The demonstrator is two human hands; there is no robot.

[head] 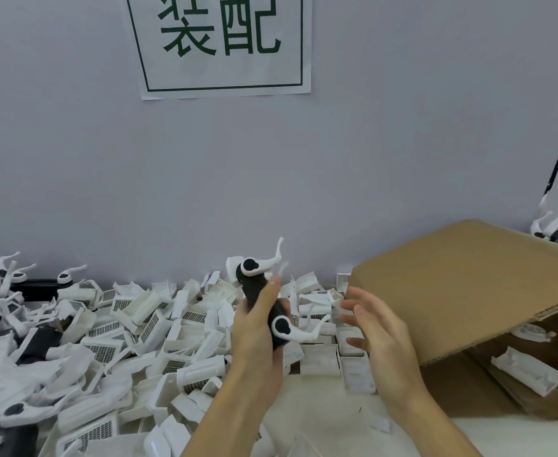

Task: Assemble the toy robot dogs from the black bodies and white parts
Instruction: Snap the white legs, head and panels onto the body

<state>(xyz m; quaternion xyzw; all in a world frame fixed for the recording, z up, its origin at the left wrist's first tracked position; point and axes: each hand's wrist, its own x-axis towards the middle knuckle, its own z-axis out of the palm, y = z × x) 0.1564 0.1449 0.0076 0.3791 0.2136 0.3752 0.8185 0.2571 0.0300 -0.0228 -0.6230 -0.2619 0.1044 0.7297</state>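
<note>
Dog body (257, 303) gripped in left hand (254, 338), right hand (374, 328) loose and empty; thin white legs (299, 329) might snap if squeezed.

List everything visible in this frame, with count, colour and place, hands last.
Toy dog body: one, black with white legs, held upright at centre.
Loose white parts: a heap, too many to count, white, some with dark grilles, covering the table's left and centre.
Other dog bodies: several, black with white legs, far left among the heap.
Cardboard box: one, brown, right, flap raised, with white parts below it.
Paper sign: one, white with dark green characters, on the grey wall.
Left hand: grips the toy dog body.
Right hand: fingers spread, holding nothing, beside the body.
</note>
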